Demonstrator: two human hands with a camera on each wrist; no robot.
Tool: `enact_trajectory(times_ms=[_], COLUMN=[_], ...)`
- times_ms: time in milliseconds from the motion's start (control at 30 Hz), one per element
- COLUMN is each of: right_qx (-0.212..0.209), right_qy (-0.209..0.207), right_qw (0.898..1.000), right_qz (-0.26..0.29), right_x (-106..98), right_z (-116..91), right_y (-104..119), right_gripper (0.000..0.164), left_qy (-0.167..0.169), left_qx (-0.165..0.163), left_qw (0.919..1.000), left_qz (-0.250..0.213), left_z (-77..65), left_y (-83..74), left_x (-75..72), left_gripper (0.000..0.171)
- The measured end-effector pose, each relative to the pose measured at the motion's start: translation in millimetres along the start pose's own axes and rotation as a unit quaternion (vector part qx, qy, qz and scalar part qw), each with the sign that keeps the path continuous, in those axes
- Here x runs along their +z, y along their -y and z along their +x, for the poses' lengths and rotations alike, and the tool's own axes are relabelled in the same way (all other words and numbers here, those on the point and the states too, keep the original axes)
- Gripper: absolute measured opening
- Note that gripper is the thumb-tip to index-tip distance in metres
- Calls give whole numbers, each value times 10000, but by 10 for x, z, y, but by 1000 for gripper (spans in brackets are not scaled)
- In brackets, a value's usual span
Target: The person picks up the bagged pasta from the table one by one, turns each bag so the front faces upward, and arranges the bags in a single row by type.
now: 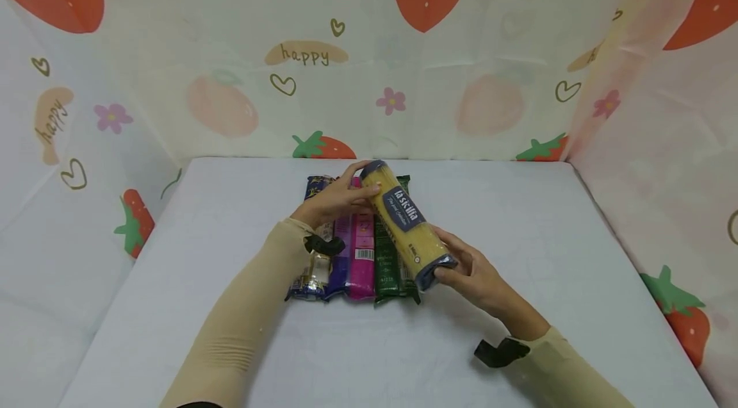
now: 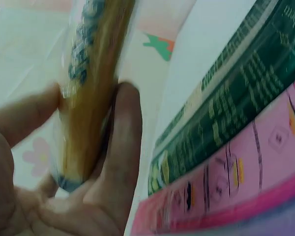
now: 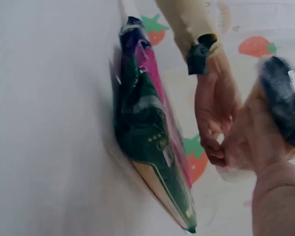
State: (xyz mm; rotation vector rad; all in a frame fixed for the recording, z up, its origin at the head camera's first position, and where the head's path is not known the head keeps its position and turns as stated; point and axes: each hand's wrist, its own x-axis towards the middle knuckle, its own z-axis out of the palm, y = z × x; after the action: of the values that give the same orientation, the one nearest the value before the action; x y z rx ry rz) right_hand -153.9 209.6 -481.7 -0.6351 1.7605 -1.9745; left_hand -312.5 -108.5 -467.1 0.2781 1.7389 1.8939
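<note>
A yellow pack of spaghetti [image 1: 412, 228] with dark blue ends and a "la sicilia" label is held aslant above the other packs. My left hand [image 1: 337, 198] grips its far upper end, thumb on the front face. The near lower end is gripped by my right hand [image 1: 475, 277], with the thumb below and fingers behind. In the left wrist view the spaghetti pack [image 2: 91, 98] stands between thumb and fingers. Beneath it on the table lie a green pack [image 1: 387, 267], a pink and purple pack [image 1: 362, 267] and a blue and gold pack [image 1: 316, 273], side by side.
The white table [image 1: 219, 216] spreads around the packs. Behind it and at both sides hang fabric walls [image 1: 357, 120] printed with strawberries, hearts and flowers. Black bands [image 1: 501, 352] sit at both wrists, over beige sleeves.
</note>
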Motion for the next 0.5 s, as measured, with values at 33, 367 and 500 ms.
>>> enact_trajectory(times_ms=[33,367,500], right_qx=[77,227,339], right_qy=[-16,-823,-997], right_qw=[10000,9810,9714], right_qz=[19,-1740,-2129], right_x=[-7,-38,-24], right_z=[3,-14,-29], right_y=[8,68,80], right_gripper=[80,78,81], left_qy=[-89,-1175,-1266], left_qx=[35,481,723], left_qw=[9999,9917,9884], left_qz=[34,225,418], left_z=[6,59,76], left_y=[2,2,-14], left_x=[16,251,377], left_gripper=[84,79,78])
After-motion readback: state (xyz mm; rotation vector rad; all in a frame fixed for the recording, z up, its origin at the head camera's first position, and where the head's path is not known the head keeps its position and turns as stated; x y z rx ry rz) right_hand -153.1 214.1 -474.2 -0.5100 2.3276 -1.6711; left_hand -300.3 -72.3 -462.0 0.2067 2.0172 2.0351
